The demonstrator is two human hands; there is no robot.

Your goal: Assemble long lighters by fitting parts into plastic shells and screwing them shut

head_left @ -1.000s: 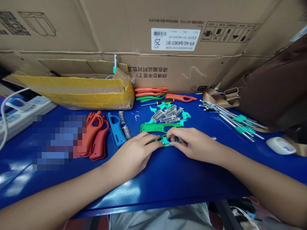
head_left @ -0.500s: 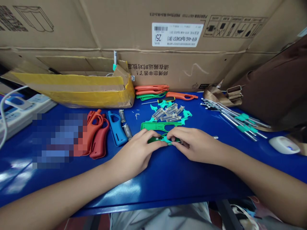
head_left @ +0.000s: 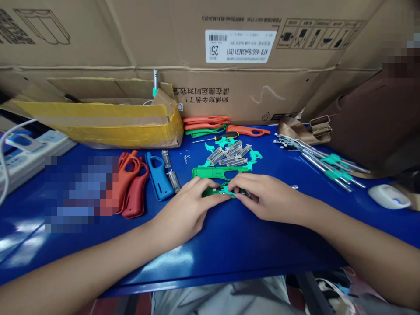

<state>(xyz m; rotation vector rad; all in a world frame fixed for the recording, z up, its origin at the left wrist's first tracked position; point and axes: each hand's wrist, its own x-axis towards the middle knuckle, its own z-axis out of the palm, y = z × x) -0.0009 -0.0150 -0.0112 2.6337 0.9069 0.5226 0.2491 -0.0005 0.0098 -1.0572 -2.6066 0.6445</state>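
Both hands meet at the middle of the blue table (head_left: 229, 245) over a green plastic handle shell (head_left: 220, 190). My left hand (head_left: 183, 210) pinches its left end, fingers closed on it. My right hand (head_left: 262, 197) grips its right end, with thumb and forefinger pressing a small teal part into it. A second green shell (head_left: 213, 172) lies flat just behind. Behind that sits a pile of clear tube parts and teal triggers (head_left: 229, 156).
Red shells (head_left: 133, 188) and a blue shell (head_left: 159, 177) lie to the left. Metal rods with teal collars (head_left: 324, 164) and a white mouse (head_left: 389, 196) lie right. A yellow-taped carton (head_left: 108, 122), stacked orange and green shells (head_left: 206, 124) and big cardboard boxes stand behind.
The hands stay on the green shell. They and the shell have shifted only slightly; the view has tilted a little.
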